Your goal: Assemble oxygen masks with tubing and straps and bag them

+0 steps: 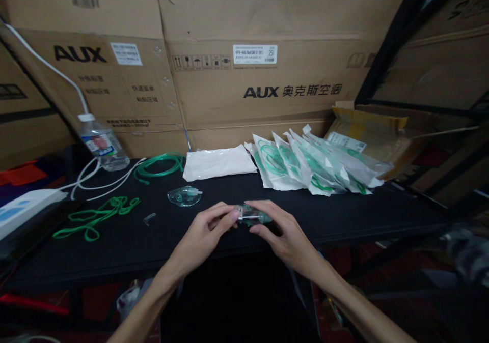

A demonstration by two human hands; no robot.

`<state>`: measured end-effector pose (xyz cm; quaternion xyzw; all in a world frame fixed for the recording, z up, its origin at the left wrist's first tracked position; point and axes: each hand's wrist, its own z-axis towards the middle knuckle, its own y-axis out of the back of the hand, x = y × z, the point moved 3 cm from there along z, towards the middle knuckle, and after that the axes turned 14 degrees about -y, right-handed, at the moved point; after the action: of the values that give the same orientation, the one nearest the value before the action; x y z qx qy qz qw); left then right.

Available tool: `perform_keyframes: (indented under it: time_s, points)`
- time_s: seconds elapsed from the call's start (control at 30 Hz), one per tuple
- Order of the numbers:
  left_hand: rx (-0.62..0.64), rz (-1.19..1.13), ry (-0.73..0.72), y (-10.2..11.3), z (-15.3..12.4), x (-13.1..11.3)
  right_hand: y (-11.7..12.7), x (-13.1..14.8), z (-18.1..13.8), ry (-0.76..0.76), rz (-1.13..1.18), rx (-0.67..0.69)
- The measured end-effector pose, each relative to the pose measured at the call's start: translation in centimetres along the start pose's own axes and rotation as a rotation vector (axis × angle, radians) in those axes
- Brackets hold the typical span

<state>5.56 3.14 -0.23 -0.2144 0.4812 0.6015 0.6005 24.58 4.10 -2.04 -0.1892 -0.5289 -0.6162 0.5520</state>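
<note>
Near the front edge of the black table, both my hands hold a small clear plastic nebulizer cup [250,216] with greenish ends. My left hand [214,221] pinches its left end between thumb and fingers. Around the right end curl the thumb and fingers of my right hand [280,226]. A clear face mask [183,196] lies just beyond my left hand. Farther left are a small clear bent tube piece [150,219] and a loose green elastic strap [97,216]. Coiled green tubing [158,167] rests behind the mask, beside a flat white packet [219,162].
Several sealed packs [309,162] with green tubing inside lean in a row at the back right, before an open carton [369,124]. A plastic bottle [102,144], white cables and a white power strip [28,210] occupy the left. Large cardboard boxes [214,98] wall off the back.
</note>
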Motion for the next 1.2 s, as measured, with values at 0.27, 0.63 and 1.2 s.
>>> perform_keyframes:
  time_s: [0.27, 0.63, 1.2]
  points:
    - [0.002, -0.04, 0.057, -0.2, -0.3, 0.4, -0.1, 0.0, 0.1, -0.012, -0.002, 0.032]
    - [0.009, -0.009, 0.052, -0.7, -0.5, 0.6, -0.2, -0.1, 0.2, -0.103, 0.035, 0.006]
    - [0.033, 0.033, 0.021, -0.9, -0.8, 1.1, -0.5, 0.2, -0.2, -0.061, 0.007, -0.027]
